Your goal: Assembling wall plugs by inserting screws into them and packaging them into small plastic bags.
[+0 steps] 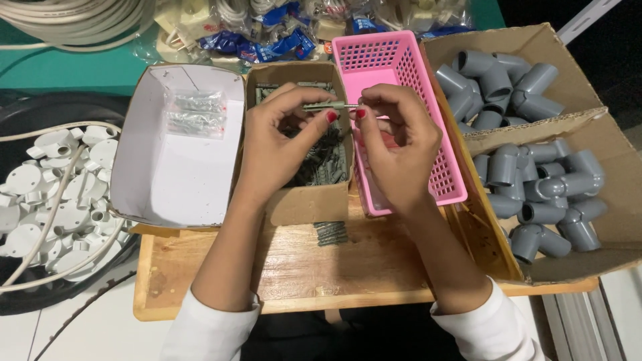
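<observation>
Grey-green plastic wall plug with a metal screw (326, 105): pinched between both hands over the brown cardboard box of plugs (304, 200), long axis level, left to right. Left hand (281, 144) closed on plug body; right hand (394, 144) closed on screw end. Pink plastic basket (441, 167) just beside.

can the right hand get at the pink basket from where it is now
Probably yes. The right hand hovers directly over the open-topped pink basket, with nothing between them, though its fingers now pinch a small screw and plug together with the left hand.

Left hand (281, 134), right hand (394, 144) pinch grey wall plug (322, 105) over cardboard box (304, 200).
</observation>
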